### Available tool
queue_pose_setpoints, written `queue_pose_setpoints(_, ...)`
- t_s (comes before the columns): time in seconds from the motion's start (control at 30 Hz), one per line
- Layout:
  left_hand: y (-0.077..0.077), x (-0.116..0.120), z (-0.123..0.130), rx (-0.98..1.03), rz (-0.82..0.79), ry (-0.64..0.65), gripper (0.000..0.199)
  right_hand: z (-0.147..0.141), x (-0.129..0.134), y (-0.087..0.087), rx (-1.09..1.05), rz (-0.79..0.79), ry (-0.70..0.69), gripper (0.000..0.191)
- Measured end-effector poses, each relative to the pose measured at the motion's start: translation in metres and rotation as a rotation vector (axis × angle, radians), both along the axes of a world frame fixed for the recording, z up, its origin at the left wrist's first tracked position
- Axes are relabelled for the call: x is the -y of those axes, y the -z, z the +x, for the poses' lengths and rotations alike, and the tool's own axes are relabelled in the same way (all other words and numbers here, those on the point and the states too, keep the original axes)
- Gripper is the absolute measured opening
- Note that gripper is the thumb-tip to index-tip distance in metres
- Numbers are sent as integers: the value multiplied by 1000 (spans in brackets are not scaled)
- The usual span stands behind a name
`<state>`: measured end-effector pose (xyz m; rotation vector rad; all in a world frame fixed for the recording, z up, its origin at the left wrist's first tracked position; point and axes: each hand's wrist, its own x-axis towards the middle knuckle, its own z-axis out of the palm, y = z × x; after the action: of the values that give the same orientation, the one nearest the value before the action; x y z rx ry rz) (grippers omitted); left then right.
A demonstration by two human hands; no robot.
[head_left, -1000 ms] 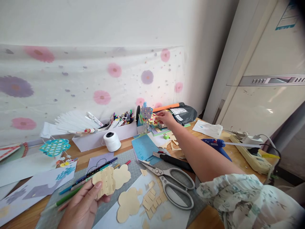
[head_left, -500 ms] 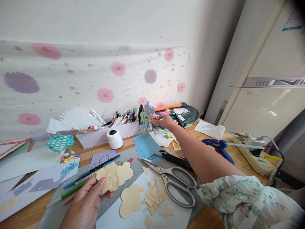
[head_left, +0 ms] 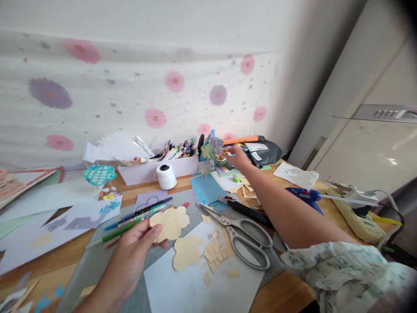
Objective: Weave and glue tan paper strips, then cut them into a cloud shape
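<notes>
My left hand (head_left: 140, 241) pinches a cream cloud-shaped paper cutout (head_left: 171, 221) between thumb and fingers, above the cutting mat. Below it, a second cream cloud cutout (head_left: 186, 252) lies on a white sheet (head_left: 182, 289) beside several small cream paper scraps (head_left: 215, 252). My right hand (head_left: 239, 158) reaches far back, fingers curled at a small red-and-yellow ornament (head_left: 224, 153); the exact grip is too small to make out. Close by are a purple patterned cutout (head_left: 215, 145) and a green flower-like piece (head_left: 206, 151). Large grey-handled scissors (head_left: 236, 234) lie open between my arms.
A white thread spool (head_left: 166, 177) stands before a pen box (head_left: 146, 171). Under my right forearm is a black-handled cutter (head_left: 246, 209). A blue glue gun (head_left: 302, 194) and a power strip (head_left: 352, 215) sit at right. Pens (head_left: 140, 213) and a teal cloud ornament (head_left: 99, 174) are at left.
My view has shifted left, so things sit farther right. The cutout in my left hand now shows a plain face; its strip-covered part no longer shows. My right hand stays near the ornaments.
</notes>
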<state>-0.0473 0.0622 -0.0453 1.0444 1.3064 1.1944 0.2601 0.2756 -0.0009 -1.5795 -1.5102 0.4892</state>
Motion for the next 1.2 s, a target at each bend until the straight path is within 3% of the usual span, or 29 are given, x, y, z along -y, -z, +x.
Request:
queue_pose_setpoints(0.1, -4, 3, 3, 4, 28, 68, 30, -11, 30, -7, -62, 120, 35, 34)
queue_pose_setpoints(0.17, -7, 5, 4, -62, 50, 92, 29, -26, 63, -8, -104, 149, -50, 32)
queue_pose_setpoints(0.27, -9, 9, 7, -132, 92, 129, 26, -57, 121, -2, -145, 35, -369, 16)
queue_pose_setpoints(0.33, -10, 13, 11, -147, 103, 163, 23, -76, 155, 6, -189, -115, -596, 21)
queue_pose_setpoints(0.4, -12, 16, 15, -171, 112, 219, 23, -88, 178, 13, -256, -227, -682, 24)
queue_pose_setpoints(0.5, -17, 18, 17, -216, 143, 262, 24, -92, 195, 20, -345, -340, -652, 15)
queue_pose_setpoints(0.57, -23, 18, 14, -256, 192, 208, 27, -89, 205, 24, -365, -403, -615, 13)
queue_pose_setpoints(0.67, -30, 18, 3, -380, 273, 155, 25, -86, 225, 33, -316, -486, -593, 12)
queue_pose_setpoints(0.73, -32, 21, -4, -503, 322, 222, 19, -87, 242, 42, -245, -506, -577, 11)
queue_pose_setpoints(0.87, -22, 32, -12, -701, 413, 466, 11, -93, 267, 61, -85, -452, -520, 14)
queue_pose_setpoints(0.97, -8, 44, -10, -820, 492, 593, 14, -93, 274, 64, 56, -359, -490, 12)
queue_pose_setpoints(1.1, 7, 59, -7, -1012, 630, 648, 23, -90, 280, 57, 236, -216, -534, 6)
queue_pose_setpoints(1.2, 12, 63, -10, -1045, 656, 639, 36, -86, 283, 53, 306, -123, -638, 15)
